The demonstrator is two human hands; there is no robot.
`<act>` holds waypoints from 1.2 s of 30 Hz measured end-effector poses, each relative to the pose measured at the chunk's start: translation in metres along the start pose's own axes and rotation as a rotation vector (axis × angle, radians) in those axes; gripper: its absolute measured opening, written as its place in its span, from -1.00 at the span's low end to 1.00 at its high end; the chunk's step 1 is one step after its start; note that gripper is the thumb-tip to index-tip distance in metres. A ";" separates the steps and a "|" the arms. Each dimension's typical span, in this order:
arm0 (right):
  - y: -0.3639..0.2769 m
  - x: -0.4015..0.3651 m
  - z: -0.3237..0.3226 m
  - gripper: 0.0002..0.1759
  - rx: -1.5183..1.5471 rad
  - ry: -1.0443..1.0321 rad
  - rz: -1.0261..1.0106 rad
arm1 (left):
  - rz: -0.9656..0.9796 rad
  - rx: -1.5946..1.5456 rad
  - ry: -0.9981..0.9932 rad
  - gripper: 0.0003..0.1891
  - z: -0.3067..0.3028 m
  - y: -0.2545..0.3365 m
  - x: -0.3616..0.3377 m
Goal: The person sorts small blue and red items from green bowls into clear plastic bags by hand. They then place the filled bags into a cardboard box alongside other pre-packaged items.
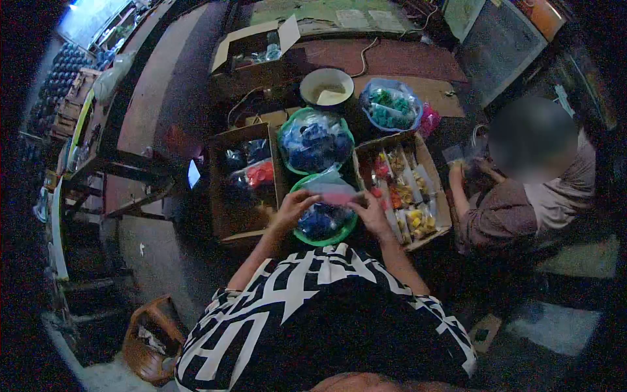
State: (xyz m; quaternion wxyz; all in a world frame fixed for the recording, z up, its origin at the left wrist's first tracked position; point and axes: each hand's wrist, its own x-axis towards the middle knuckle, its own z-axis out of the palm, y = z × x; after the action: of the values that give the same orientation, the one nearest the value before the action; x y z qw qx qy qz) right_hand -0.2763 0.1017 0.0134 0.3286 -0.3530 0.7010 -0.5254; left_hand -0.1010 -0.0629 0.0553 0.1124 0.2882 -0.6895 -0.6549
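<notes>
My left hand and my right hand pinch a clear plastic bag between them. Something pink or red shows along the bag's lower part, too blurred to name. Directly beneath is a green basket lined with plastic and holding dark blue pieces. Beyond it stands a second green basket of blue pieces. To the left, an open cardboard box contains bags of dark and red pieces. Right of my hands, another cardboard box holds rows of clear bags with yellow, red and orange pieces.
A white bowl, a blue basket of green pieces and an open carton stand farther back. At right a seated person handles a small bag. A brown plastic chair is at lower left.
</notes>
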 end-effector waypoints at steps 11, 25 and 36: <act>-0.008 -0.030 0.030 -0.43 0.211 -0.128 0.207 | -0.084 -0.167 0.137 -0.84 0.004 -0.023 -0.053; -0.020 -0.056 0.027 -0.44 -0.433 -0.154 -0.177 | 0.223 0.153 0.076 -0.69 0.010 -0.052 -0.059; -0.005 -0.059 0.029 -0.86 -0.550 -0.075 -0.377 | -0.295 -0.740 0.163 -0.82 0.017 -0.049 -0.060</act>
State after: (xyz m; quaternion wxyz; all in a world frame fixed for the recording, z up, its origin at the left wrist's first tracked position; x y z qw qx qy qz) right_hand -0.2198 0.1357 0.0168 0.1436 -0.5708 0.7264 -0.3549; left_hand -0.0496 -0.0147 0.0194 0.1677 0.3752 -0.3475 -0.8428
